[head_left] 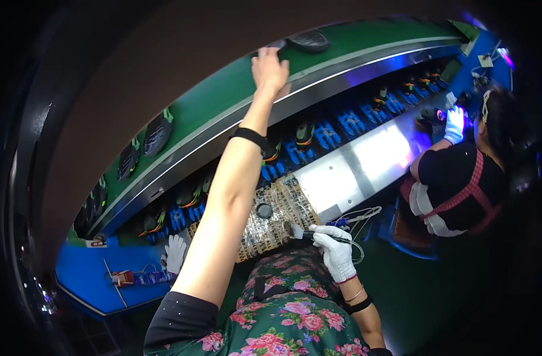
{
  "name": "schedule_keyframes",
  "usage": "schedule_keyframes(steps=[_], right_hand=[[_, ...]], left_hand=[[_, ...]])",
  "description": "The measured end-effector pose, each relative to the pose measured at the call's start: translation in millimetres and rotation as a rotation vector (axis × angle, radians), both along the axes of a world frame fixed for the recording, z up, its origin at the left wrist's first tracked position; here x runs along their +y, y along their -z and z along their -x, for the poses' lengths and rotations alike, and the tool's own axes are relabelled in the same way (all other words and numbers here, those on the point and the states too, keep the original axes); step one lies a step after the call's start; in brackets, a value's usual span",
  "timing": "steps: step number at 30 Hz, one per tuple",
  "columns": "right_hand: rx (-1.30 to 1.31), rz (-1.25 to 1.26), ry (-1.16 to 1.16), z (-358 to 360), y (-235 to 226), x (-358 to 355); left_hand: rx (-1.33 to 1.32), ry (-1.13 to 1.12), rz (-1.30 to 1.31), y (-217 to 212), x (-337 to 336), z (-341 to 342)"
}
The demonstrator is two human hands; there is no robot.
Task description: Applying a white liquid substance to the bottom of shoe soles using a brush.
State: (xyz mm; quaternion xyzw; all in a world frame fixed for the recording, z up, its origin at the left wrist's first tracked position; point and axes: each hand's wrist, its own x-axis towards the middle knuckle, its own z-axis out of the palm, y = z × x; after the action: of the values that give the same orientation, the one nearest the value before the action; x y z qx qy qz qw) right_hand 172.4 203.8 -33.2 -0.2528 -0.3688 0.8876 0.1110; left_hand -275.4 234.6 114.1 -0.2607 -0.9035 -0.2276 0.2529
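Head view: right grip (336, 255), gloved, is closed around a brush-like tool (304, 234); tool head is left of that grip, by the tape-covered counter (291, 199). Left grip (271, 72), bare, is at the green belt (196, 110), fingertips by a dark piece (278, 44); can't tell if it's pinched. Progress, my read: tool in hand, not on any shoe part; taking or placing at the belt unclear. Black shoe part (310, 41) just right of left grip: rounded, dark, detail too small.
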Motion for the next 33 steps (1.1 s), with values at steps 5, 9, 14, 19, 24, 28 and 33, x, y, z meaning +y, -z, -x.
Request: schedule_keyframes(steps=[5,9,14,19,24,28,33], right_hand=[[0.043,-0.02,0.048,-21,13,-2],[0.049,-0.04,0.115,-27,17,12],[0.163,0.121,0.235,-19,-17,32],[0.374,-0.213,0.151,-14,-57,28],[0.408,-0.304,-0.084,4,-94,9],[0.385,-0.306,-0.123,9,-103,6],[0.385,-0.489,-0.08,8,-91,13]], left_hand=[[-0.245,0.271,-0.626,3,-75,-28],[-0.268,0.485,-0.95,-8,-164,-115],[-0.006,0.23,-1.07,-35,-273,-190],[-0.523,0.231,-1.259,-23,-319,-216],[-1.266,0.016,-1.165,66,-287,-247],[-1.3,0.078,-1.152,114,-254,-291],[-1.865,0.316,-1.44,109,-230,-358]])
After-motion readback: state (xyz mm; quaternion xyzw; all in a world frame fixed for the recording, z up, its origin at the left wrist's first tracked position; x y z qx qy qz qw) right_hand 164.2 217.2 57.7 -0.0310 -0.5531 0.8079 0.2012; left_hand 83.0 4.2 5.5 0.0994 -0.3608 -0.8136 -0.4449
